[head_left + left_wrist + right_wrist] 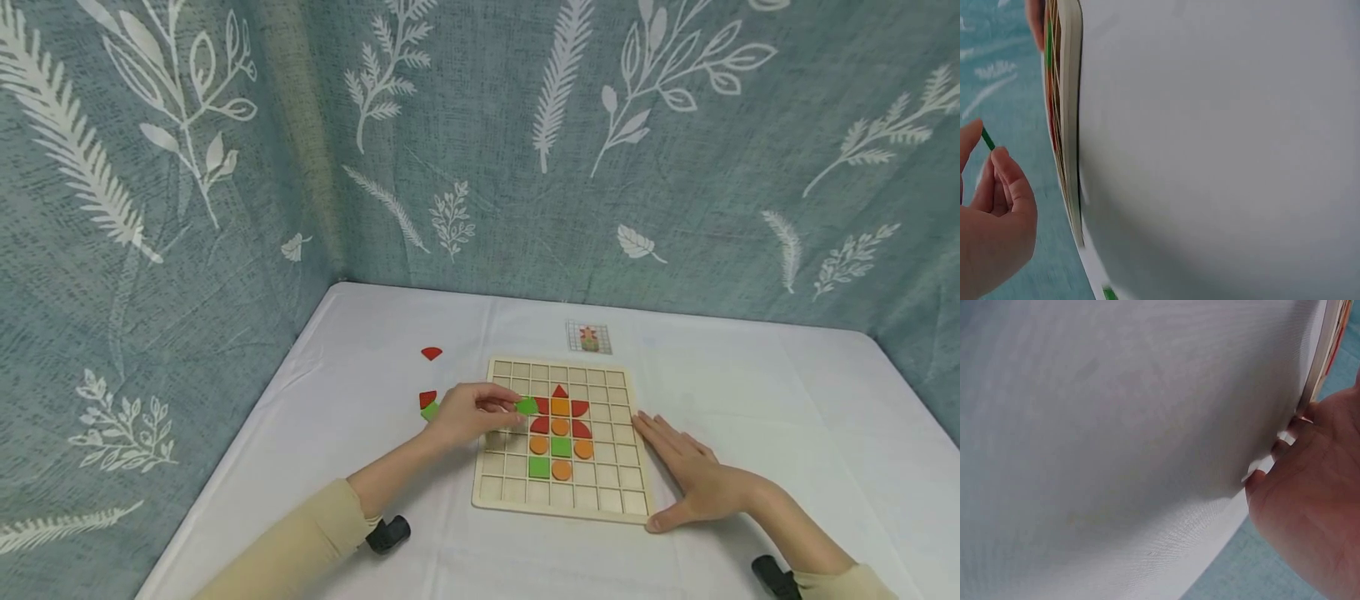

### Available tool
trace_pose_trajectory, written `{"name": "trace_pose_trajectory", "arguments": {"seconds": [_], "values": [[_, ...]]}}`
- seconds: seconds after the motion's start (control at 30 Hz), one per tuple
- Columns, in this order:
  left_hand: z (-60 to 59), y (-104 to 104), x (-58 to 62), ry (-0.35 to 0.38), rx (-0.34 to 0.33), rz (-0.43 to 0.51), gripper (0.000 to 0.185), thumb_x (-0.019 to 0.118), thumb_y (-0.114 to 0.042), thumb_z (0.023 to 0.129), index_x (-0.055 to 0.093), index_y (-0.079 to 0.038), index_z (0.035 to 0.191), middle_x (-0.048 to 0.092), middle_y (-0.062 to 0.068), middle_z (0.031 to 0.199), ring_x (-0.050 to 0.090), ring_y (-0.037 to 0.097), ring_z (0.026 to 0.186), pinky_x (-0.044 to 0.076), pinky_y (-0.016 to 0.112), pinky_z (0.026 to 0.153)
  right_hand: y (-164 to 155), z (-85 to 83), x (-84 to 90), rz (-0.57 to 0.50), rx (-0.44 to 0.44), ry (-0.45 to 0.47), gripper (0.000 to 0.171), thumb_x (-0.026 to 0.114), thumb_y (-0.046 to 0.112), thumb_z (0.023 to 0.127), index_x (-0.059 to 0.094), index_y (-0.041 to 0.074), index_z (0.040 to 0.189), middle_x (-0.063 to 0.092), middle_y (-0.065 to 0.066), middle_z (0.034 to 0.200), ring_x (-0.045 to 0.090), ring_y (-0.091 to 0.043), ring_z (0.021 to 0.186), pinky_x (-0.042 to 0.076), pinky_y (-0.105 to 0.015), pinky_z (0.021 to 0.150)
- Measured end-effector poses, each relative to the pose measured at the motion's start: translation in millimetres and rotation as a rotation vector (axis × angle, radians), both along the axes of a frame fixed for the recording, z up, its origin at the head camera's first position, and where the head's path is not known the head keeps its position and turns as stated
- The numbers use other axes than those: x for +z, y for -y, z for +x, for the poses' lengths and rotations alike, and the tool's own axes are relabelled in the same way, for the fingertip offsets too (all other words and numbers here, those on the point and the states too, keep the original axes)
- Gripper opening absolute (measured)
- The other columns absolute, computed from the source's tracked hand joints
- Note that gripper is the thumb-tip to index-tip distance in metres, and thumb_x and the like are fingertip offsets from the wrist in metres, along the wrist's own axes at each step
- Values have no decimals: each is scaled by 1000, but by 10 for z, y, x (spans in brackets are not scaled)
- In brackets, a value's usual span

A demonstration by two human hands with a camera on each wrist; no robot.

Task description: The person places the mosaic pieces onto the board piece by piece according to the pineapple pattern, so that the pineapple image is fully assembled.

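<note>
Between thumb and fingertips, my left hand (472,410) pinches a small green piece (527,406) over the left half of a wooden grid board (510,492). The left wrist view shows this green piece (988,139) edge-on, tilted and off the board. Red, orange and green pieces sit in the middle cells: a red triangle (559,391), an orange square (560,407), red curved pieces (581,430), orange discs (583,450) and green squares (561,447). With fingers extended, my right hand (693,479) rests on the table against the board's right edge.
Left of the board lie a red fan-shaped piece (431,353), another red piece (427,398) and a green piece (429,412) partly behind my left hand. A small printed grid card (589,337) lies beyond the board. A patterned curtain (480,167) hangs behind the white table (757,392).
</note>
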State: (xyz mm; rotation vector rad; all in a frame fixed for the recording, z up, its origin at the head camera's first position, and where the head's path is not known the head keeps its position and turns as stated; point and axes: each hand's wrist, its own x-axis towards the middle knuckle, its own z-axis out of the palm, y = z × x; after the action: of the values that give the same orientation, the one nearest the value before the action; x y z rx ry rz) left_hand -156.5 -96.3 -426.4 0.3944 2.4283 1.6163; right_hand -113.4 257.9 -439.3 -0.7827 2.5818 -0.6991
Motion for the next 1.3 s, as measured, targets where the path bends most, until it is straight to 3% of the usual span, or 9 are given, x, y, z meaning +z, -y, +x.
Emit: {"name": "trace_pose_trajectory", "arguments": {"seconds": [0.33,0.67,0.8,1.1,1.3], "values": [[105,-480,-54,-146,-284,-102,21,81,-16,80,75,-6,97,66,-7,75,58,4,65,49,20,61,-4,3,28,11,-4,3,127,81,57,69,2,11,157,3,-17,162,3,-47,144,9,-71,105],[155,-692,-33,-252,-420,-289,16,82,-13,79,74,-7,92,58,-12,71,50,-1,61,44,14,62,8,14,36,0,2,-11,126,81,56,70,3,9,156,5,-18,161,5,-48,144,10,-72,104],[166,-730,-34,-298,-452,-353,17,81,-14,80,75,-8,95,57,-12,72,48,-1,64,42,13,64,5,17,32,-1,4,-18,126,81,56,70,4,9,156,6,-18,161,6,-48,143,11,-72,104],[176,-766,-42,-336,-458,-391,18,82,-17,80,76,-9,94,57,-10,73,47,0,68,40,13,66,7,16,51,-4,-1,-6,125,81,55,70,3,9,156,5,-18,161,5,-48,144,10,-72,104],[177,-751,-51,-318,-436,-343,18,82,-18,79,75,-10,94,60,-10,76,49,1,68,42,13,65,0,25,35,-13,-2,0,125,82,55,70,3,9,156,4,-18,161,4,-48,144,10,-72,104]]}}
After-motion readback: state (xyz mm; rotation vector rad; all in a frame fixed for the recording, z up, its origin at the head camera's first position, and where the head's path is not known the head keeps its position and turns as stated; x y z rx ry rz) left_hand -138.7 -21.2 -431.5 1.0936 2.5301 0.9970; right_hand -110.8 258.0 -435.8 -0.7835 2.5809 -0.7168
